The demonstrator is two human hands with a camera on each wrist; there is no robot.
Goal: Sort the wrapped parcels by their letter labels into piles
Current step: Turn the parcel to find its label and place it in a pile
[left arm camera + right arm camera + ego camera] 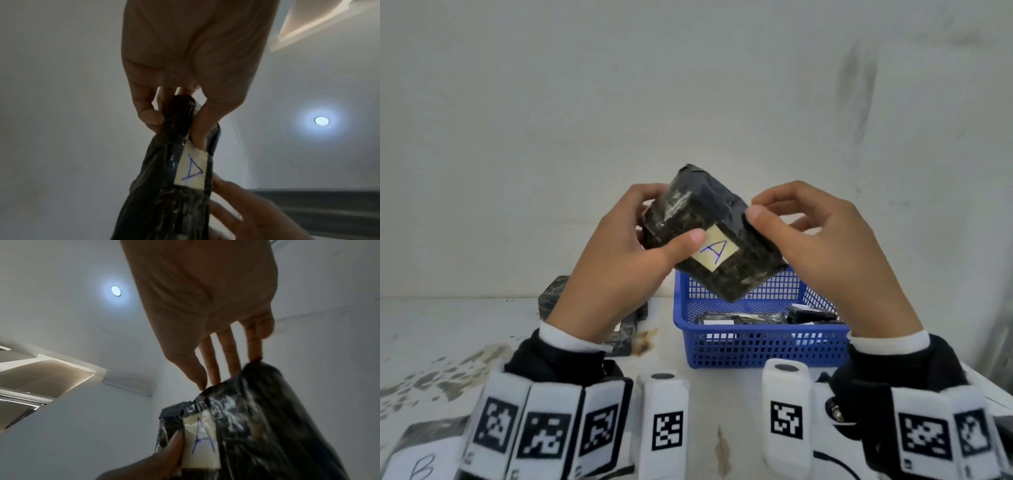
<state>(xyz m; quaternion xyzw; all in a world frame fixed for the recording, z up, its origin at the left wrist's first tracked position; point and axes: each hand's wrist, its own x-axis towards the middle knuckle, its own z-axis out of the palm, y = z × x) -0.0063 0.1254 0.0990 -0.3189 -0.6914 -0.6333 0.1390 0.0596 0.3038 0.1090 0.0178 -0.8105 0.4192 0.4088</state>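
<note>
Both of my hands hold one black wrapped parcel (709,233) up in the air, above the far rim of the blue basket (763,346). My left hand (616,260) grips its left end, fingers curled behind and the thumb pressed on the front face, its tip touching the edge of the pale label (715,251) with a blue letter A on it. My right hand (835,246) pinches the right upper edge between thumb and fingertips, the other fingers loosely bent behind. The parcel sits tilted, one corner pointing down toward the basket.

Inside the basket lie more black parcels (743,318), their white labels showing but too small to read. On the white table (431,342), to the left of the basket, other black parcels (551,298) stand partly hidden behind my left wrist. At the near left edge lies a parcel with a B label (422,466).
</note>
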